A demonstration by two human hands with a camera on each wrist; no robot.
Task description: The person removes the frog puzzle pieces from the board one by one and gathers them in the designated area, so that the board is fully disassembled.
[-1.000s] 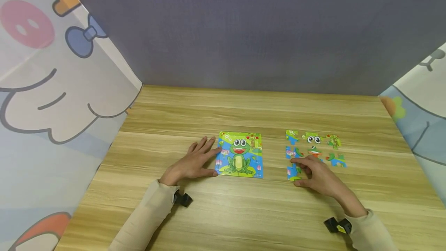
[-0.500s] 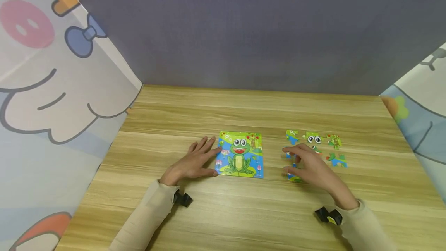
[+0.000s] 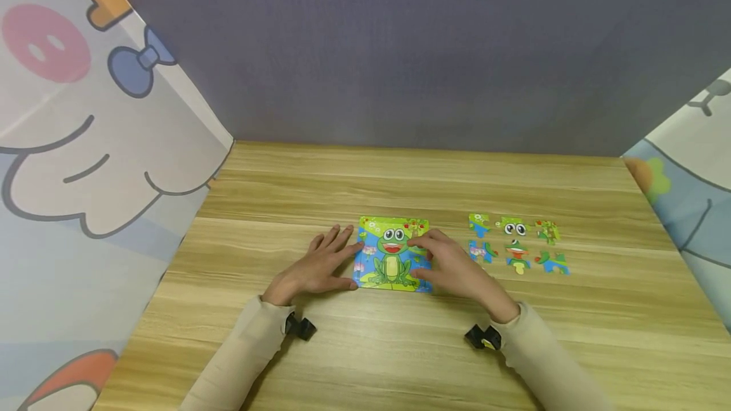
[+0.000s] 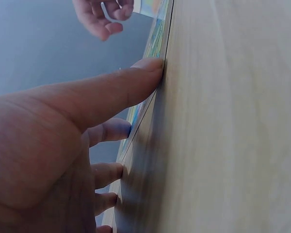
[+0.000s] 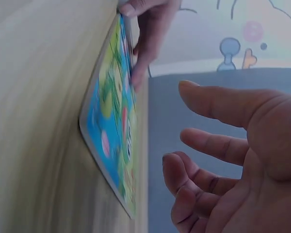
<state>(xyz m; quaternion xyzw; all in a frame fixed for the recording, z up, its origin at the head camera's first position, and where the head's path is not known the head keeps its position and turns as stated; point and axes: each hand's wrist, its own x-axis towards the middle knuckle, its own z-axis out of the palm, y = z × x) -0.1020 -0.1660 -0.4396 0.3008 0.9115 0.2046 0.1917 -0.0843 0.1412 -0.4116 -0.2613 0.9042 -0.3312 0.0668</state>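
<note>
A square frog jigsaw puzzle (image 3: 391, 265) lies flat on the table, its picture whole. My left hand (image 3: 314, 268) rests at the puzzle's left side with fingers spread; the left wrist view shows the thumb (image 4: 148, 65) against its edge. Over the right side of the puzzle hovers my right hand (image 3: 457, 271). In the right wrist view that hand (image 5: 233, 155) holds nothing, thumb and fingers apart. Loose jigsaw pieces stand to the right: one with eyes (image 3: 514, 228), one with a mouth (image 3: 517, 252), one with a pink flower (image 3: 480, 251).
More loose pieces lie there, including a tree piece (image 3: 548, 231) and a blue and green piece (image 3: 553, 263). The wooden table (image 3: 320, 176) meets a grey panel (image 3: 388, 49) at the back. Cartoon-printed walls (image 3: 103, 163) flank it.
My right hand has left the loose pieces and moved left to the frog puzzle's right side, uncovering the mouth piece. My left hand has stayed in place.
</note>
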